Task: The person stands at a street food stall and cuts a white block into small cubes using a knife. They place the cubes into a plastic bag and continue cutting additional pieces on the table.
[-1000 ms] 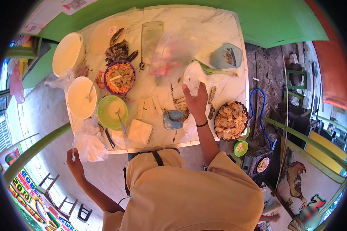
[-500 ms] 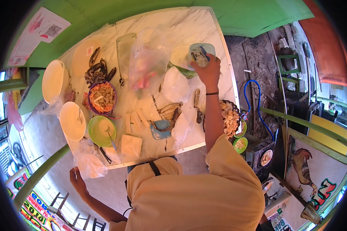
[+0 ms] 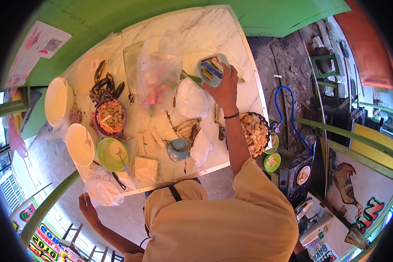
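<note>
pale blue tub of coloured packets is in the far right part of the worktop, near its right edge. from the left edge inward: a white basin, a cream bowl with a spoon, then the left hand, just outside the near left corner beside a crumpled clear bag; its fingers are loosely curled, and whether they pinch the plastic i cannot tell. next come a green bowl and, behind it, a purple bowl of cut pieces. toward the middle of the far side is a bulky see-through bag, and right of it a white bag, just nearer than the tub. the right hand holds the tub by its right side, fingers at the rim. good handling here probably means a grip spread along that wall, an upright mouth so the packets do not slide, and clearance over the white bag. the forearm passes beside a dark-rimmed bowl at the right edge, so the elbow is best carried high.
</note>
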`<state>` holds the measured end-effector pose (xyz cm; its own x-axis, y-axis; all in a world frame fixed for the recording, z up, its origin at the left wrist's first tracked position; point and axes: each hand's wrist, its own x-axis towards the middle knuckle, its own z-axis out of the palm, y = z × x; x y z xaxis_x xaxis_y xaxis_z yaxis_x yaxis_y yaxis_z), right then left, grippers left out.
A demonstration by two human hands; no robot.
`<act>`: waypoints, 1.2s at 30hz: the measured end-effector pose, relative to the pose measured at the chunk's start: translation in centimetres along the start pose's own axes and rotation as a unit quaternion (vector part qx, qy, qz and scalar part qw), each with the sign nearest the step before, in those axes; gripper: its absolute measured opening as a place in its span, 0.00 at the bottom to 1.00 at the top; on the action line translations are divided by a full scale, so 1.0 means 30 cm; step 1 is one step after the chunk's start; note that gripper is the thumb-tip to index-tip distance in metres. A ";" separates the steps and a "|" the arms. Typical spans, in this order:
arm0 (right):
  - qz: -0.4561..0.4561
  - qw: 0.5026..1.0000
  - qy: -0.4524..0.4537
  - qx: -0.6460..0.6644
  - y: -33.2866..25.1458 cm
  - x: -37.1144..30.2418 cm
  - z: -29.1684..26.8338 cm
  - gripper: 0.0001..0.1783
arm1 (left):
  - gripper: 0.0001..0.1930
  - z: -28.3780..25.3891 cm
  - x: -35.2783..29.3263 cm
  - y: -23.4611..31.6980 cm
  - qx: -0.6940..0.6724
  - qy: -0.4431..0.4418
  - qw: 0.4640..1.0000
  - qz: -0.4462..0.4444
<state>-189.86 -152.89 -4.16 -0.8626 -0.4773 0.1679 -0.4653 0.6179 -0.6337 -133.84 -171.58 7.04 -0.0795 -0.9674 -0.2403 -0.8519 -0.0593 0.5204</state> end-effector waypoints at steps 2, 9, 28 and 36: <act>-0.004 1.000 0.004 -0.011 0.022 0.024 0.006 0.41 | 0.15 0.001 -0.006 0.011 -0.006 -0.001 1.000 0.000; 0.036 0.999 0.019 0.010 0.110 0.134 0.028 0.34 | 0.15 -0.011 -0.015 -0.003 -0.012 0.010 1.000 -0.008; -0.229 0.971 -0.040 -0.044 -0.372 0.056 0.004 0.34 | 0.14 -0.035 -0.018 -0.087 -0.015 0.026 0.999 0.015; -0.092 0.993 -0.047 0.049 -0.432 0.133 0.166 0.30 | 0.13 -0.051 -0.033 -0.118 -0.016 0.052 0.998 0.012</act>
<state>-186.28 -165.91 0.97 -0.7399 -0.6358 0.2197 -0.5885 0.4536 -0.6693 -129.94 -170.79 6.68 -0.0433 -0.9889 -0.1420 -0.8337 -0.0425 0.5505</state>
